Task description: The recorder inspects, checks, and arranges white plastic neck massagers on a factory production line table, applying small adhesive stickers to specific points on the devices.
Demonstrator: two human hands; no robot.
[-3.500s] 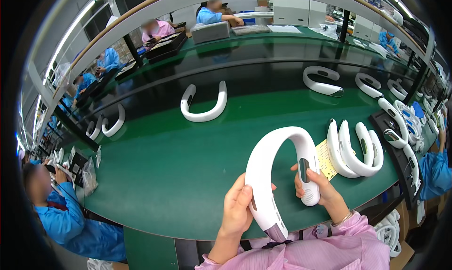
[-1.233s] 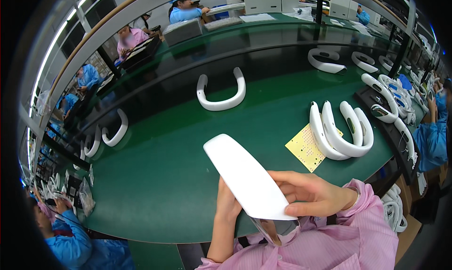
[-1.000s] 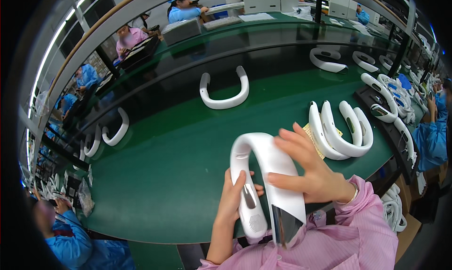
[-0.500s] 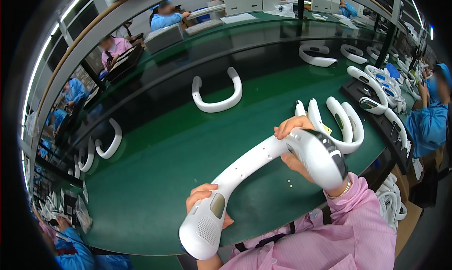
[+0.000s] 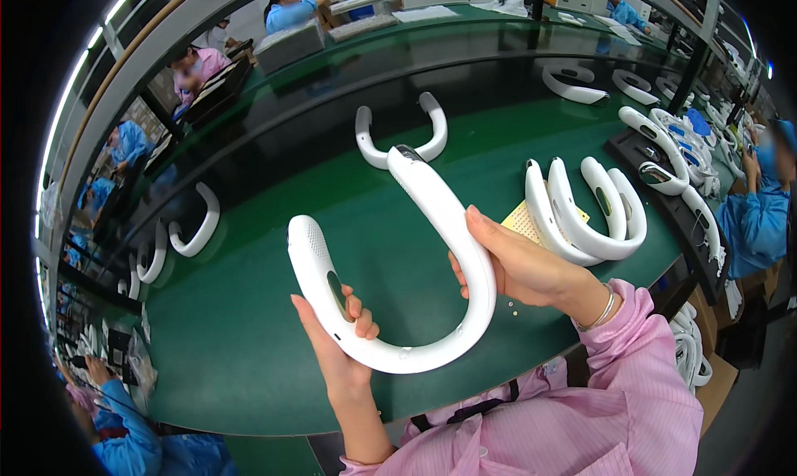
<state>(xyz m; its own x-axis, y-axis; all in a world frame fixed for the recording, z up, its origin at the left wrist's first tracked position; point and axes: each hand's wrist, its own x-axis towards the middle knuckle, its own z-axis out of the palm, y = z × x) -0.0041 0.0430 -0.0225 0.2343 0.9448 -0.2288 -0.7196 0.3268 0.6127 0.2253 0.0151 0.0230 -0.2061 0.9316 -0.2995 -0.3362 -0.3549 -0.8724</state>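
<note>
A white U-shaped neck fan [image 5: 479,297] is held up over the green bench, its two ends pointing away from me. My left hand [image 5: 342,331] is closed round its left arm, by an oval gold-toned panel. Round the outer side of the right arm my right hand [image 5: 519,264] is closed, thumb on top and fingertips showing inside the curve. Small perforations cover the left end, and a dark patch marks the tip of the right one. Just past that tip, another neck fan [image 5: 363,135] lies on the bench, partly covered by the held one.
To the right, two neck fans [image 5: 635,227] lie together, partly on a yellow perforated card [image 5: 523,220]. A black tray [image 5: 664,198] with more white parts stands beyond them. Several neck fans [image 5: 199,231] lie far left. A person in blue [image 5: 755,210] sits at right.
The neck fan has been turned, from ends toward me to ends pointing away. My left hand now grips higher on its arm, and my right hand has shifted down and left.
</note>
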